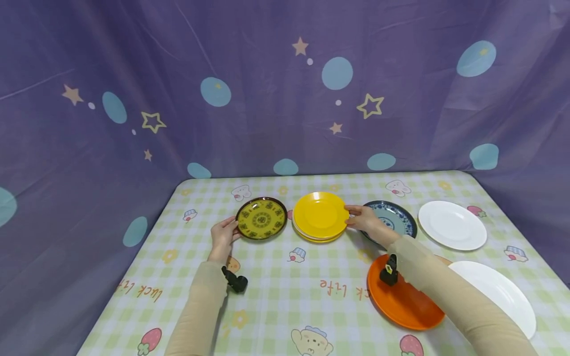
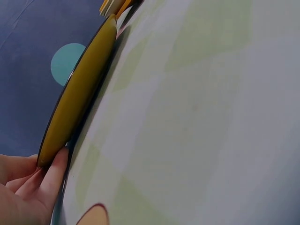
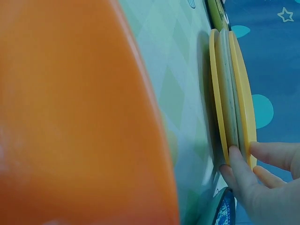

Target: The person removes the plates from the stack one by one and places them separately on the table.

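At the left, my left hand [image 1: 224, 234] pinches the rim of an olive-green plate [image 1: 261, 219] with a dark edge and dark patterns. The left wrist view shows this plate [image 2: 79, 98] side-on, a finger beneath its rim. My right hand [image 1: 366, 222] grips the right edge of a stack of plates [image 1: 320, 215], yellow on top. From the side, pale plates [image 3: 228, 89] show between the upper and lower yellow ones, fingertips at their rims. Right of it, a blue patterned plate [image 1: 403, 221] lies partly behind the right hand and forearm.
An orange plate [image 1: 403, 309] lies under the right forearm, partly covered by it. Two white plates, one at the back right [image 1: 451, 225] and one nearer [image 1: 503, 291], sit on the checked tablecloth [image 1: 276, 306]. A purple curtain [image 1: 267, 133] hangs behind the table.
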Tool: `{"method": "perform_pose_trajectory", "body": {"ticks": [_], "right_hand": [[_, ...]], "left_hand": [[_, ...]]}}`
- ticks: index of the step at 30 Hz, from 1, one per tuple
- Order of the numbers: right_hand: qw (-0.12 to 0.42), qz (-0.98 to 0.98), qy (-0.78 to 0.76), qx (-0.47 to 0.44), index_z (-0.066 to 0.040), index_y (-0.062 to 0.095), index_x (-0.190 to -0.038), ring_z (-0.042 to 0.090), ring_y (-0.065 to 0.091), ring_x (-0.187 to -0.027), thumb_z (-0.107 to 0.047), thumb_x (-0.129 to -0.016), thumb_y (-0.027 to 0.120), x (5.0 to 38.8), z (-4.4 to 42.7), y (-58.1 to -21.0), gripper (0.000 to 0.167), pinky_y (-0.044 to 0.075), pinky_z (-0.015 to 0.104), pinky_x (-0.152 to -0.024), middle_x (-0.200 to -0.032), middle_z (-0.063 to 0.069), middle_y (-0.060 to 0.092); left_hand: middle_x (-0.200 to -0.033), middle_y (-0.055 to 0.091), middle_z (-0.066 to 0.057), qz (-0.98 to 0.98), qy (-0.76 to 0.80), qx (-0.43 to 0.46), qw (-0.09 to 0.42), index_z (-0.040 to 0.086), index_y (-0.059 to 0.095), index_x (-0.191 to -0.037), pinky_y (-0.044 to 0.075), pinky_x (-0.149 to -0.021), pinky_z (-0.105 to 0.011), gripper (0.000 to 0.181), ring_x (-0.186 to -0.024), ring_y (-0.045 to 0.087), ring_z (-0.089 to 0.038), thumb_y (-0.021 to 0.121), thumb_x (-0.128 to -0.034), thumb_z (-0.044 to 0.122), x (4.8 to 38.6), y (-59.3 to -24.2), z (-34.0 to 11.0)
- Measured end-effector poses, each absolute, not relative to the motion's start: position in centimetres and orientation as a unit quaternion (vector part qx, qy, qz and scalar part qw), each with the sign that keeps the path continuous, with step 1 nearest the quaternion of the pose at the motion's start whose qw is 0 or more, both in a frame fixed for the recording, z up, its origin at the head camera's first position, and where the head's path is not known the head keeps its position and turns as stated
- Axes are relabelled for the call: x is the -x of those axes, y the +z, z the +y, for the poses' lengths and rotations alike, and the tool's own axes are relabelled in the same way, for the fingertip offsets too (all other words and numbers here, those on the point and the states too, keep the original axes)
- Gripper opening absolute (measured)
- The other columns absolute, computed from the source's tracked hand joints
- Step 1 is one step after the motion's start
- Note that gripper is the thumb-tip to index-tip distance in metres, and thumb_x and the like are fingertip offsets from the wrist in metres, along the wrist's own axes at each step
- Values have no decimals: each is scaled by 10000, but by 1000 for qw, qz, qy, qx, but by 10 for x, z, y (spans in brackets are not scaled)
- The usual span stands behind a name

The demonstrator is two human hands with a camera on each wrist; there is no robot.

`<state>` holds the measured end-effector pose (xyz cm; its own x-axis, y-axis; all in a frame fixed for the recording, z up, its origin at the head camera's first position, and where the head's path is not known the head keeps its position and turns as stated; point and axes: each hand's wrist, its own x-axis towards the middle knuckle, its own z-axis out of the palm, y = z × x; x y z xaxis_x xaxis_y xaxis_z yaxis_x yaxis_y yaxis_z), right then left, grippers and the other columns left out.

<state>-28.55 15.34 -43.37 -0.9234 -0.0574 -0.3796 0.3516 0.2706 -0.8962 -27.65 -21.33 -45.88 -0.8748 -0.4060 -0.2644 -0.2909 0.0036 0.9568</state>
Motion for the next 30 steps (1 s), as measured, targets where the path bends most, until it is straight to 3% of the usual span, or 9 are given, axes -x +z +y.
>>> {"method": "perform_pose_trajectory", "body": {"ticks": [8,19,23,30], "right_hand": [[176,765,-614,-87,1,350,-1338,295,436,-1165,89,-831,511,282,152,-430,539,485,314,-848,-1378,204,319],[175,763,-617,-87,-4,344,-1343,303,423,-1177,88,-838,504,285,154,-433,537,473,333,-866,-1385,207,306],[175,764,-615,-88,-4,338,-1345,314,418,-1178,84,-840,505,286,154,-434,539,472,342,-867,-1385,215,300],[175,763,-615,-96,-11,350,-1341,303,423,-1175,90,-833,510,287,154,-436,542,484,322,-848,-1381,208,312]], "left_hand": [[-1151,551,-174,-711,-657,-245,60,9,562,-1172,495,-572,-144,317,-732,573,-67,536,-857,35,277,-460,-216],[-1089,580,-177,-767,-603,-172,133,-15,591,-1113,473,-826,-254,297,-980,532,-209,586,-823,45,274,-448,-212],[-1115,575,-170,-777,-605,-125,122,-11,586,-1118,448,-887,-316,292,-1032,518,-236,580,-835,64,275,-443,-203],[-1124,573,-156,-786,-610,-70,77,-7,575,-1123,445,-899,-321,298,-1037,524,-240,583,-842,90,275,-437,-185]]}}
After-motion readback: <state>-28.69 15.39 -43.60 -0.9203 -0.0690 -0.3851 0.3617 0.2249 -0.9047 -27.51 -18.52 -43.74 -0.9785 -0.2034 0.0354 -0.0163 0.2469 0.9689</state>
